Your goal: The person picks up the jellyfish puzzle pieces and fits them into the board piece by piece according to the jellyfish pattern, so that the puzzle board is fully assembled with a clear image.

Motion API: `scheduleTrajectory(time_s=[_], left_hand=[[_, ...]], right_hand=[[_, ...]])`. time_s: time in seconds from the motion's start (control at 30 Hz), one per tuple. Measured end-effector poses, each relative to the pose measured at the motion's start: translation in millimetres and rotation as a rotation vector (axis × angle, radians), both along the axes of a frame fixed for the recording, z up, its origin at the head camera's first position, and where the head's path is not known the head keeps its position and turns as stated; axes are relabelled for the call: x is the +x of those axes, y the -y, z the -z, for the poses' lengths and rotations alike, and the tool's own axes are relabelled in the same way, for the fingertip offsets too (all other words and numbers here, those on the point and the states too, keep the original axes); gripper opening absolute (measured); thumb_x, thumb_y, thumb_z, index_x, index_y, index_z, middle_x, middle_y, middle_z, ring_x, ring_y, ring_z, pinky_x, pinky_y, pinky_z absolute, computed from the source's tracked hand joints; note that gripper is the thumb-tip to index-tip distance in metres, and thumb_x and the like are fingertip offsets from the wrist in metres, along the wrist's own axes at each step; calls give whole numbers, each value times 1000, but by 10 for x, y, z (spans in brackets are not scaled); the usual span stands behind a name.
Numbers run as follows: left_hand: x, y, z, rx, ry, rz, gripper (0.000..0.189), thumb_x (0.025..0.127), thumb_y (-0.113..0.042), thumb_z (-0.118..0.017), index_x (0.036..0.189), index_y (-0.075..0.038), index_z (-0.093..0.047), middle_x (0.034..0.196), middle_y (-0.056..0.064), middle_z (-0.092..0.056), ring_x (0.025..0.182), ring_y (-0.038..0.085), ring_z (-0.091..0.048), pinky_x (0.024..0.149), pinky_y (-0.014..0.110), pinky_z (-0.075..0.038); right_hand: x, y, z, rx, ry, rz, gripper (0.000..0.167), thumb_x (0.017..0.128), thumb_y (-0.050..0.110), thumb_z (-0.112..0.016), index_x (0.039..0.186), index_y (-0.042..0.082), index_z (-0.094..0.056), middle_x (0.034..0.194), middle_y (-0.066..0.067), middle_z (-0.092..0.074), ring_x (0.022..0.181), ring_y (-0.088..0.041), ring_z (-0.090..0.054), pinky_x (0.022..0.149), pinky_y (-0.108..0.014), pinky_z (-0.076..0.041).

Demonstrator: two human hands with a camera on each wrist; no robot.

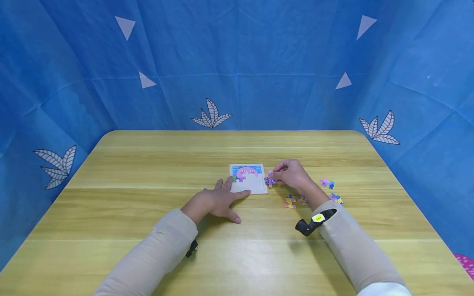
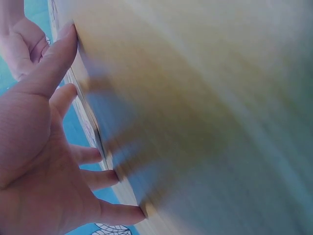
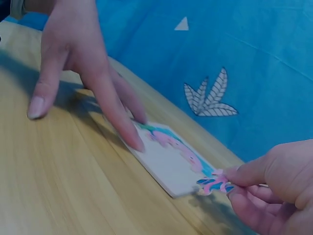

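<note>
A white puzzle tray [image 1: 249, 187] lies on the table, its upper part filled with joined pieces showing a pink cartoon face [image 1: 247, 170]. My left hand [image 1: 222, 200] is spread at the tray's left side, and in the right wrist view its straight index finger [image 3: 115, 110] touches the tray edge. With thumb and fingertips my right hand [image 1: 292, 174] pinches a pink and blue puzzle piece [image 3: 215, 184] just off the tray's right edge. In the left wrist view the left fingers [image 2: 122, 213] are extended, fingertips at the tabletop.
Loose puzzle pieces [image 1: 290, 201] lie below the right hand, partly behind the forearm. More pieces, one pink and blue [image 1: 327, 183] and one yellow [image 1: 336, 199], lie farther right. Blue cloth [image 1: 237, 61] hangs beyond the wooden table [image 1: 155, 172].
</note>
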State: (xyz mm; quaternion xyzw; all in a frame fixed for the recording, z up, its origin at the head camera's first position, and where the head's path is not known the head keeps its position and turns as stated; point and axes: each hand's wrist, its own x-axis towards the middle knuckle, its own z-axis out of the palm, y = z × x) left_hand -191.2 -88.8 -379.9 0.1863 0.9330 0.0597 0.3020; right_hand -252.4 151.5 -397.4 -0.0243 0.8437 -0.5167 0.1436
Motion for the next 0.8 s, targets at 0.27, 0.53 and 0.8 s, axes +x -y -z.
scheduleTrajectory(time_s=[0.27, 0.53, 0.8], left_hand=[[-13, 2, 13, 1, 4, -2, 82, 77, -61, -63, 145, -53, -17, 159, 12, 10, 143, 42, 4, 103, 71, -16], [-7, 1, 4, -13, 5, 4, 82, 78, -62, -62, 145, -52, -17, 159, 13, 9, 143, 43, 3, 102, 72, -17], [-3, 4, 6, -9, -1, 13, 83, 77, -62, -63, 146, -51, -18, 158, 14, 9, 143, 44, 3, 101, 73, -17]], right_hand=[[-26, 269, 4, -5, 5, 2, 20, 86, 16, -70, 94, 1, -59, 77, -8, -63, 63, -16, -60, 54, -27, -50], [-80, 492, 29, 18, 3, 18, 17, 87, 18, -69, 95, 3, -66, 80, -9, -67, 65, -15, -64, 56, -27, -52], [-141, 641, 68, 124, -11, 16, 14, 87, 18, -68, 87, 5, -67, 72, -6, -67, 60, -13, -62, 51, -23, -49]])
